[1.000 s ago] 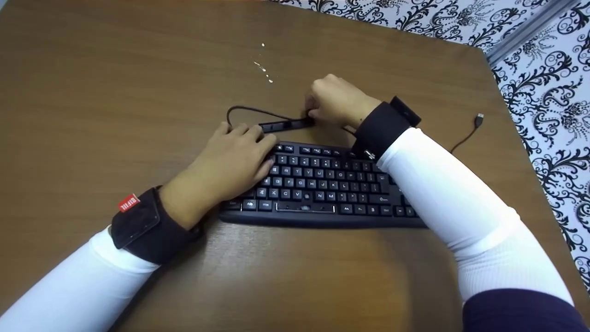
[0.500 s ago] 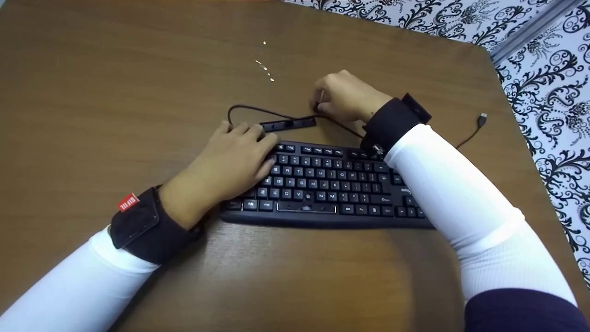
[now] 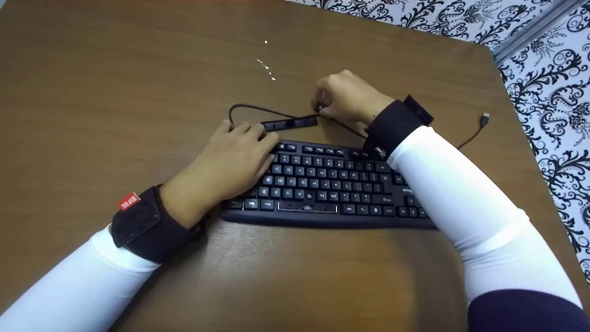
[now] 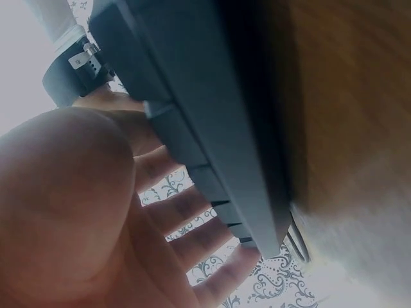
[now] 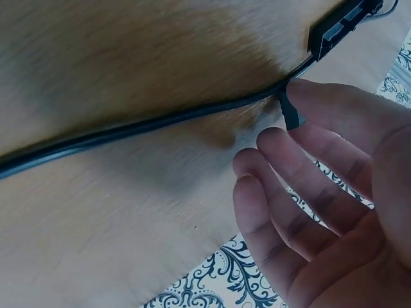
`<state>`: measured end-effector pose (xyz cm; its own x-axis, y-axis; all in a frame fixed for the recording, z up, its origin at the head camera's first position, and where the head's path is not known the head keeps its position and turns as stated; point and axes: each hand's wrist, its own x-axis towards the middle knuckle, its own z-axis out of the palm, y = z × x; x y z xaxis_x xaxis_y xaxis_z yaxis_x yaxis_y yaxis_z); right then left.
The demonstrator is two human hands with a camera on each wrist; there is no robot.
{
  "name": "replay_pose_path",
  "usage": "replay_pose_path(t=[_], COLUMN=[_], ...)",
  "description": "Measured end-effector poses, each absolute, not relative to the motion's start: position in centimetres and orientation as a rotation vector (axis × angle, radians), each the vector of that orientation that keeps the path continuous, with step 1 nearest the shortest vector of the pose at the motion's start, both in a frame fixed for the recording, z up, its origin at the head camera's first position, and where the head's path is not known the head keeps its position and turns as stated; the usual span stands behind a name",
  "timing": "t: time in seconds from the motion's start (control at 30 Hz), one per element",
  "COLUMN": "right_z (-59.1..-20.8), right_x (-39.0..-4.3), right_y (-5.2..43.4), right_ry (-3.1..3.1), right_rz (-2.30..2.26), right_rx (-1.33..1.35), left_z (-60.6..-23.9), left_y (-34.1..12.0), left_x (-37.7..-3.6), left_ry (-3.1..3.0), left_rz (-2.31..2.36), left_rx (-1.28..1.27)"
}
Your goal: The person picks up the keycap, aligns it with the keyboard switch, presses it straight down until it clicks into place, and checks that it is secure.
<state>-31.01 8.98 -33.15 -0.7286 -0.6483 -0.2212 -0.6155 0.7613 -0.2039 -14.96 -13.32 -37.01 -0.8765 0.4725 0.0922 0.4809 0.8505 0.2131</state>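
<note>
A black keyboard [image 3: 332,221] lies on the wooden table, its B key position and space-bar slot without caps. My left hand [image 3: 237,161] rests across its left end, with fingers stretched over the keys toward the far edge. Beyond the keyboard, my right hand [image 3: 348,99] pinches a small black keycap [image 5: 291,112] between thumb and forefinger, just above the table. The keyboard cable [image 5: 148,125] passes close by the thumb. A long black strip with a hollow underside, apparently the detached space bar [image 3: 288,123], lies behind the keyboard next to that hand.
The cable loops behind the keyboard, and its USB plug [image 3: 484,120] lies at the right. Small white marks [image 3: 265,66] dot the table [image 3: 138,83] farther back. A patterned wall [image 3: 553,92] borders its right and far sides.
My right hand has lifted away from the long black strip and shifted slightly right, with the keycap now visible in its fingers. The left hand has stayed on the keyboard.
</note>
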Motion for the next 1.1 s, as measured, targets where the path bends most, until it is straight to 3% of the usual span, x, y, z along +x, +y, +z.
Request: replay_pose_path(t=[1.1], right_z=[-33.58], right_x=[-31.12], right_y=[8.81], right_ry=[2.749], right_rz=[-0.033], right_rx=[-1.069], left_z=[-36.75], left_y=[-13.34], left_x=[-14.92], left_ry=[-3.011], left_rz=[-0.338], left_rx=[-0.774])
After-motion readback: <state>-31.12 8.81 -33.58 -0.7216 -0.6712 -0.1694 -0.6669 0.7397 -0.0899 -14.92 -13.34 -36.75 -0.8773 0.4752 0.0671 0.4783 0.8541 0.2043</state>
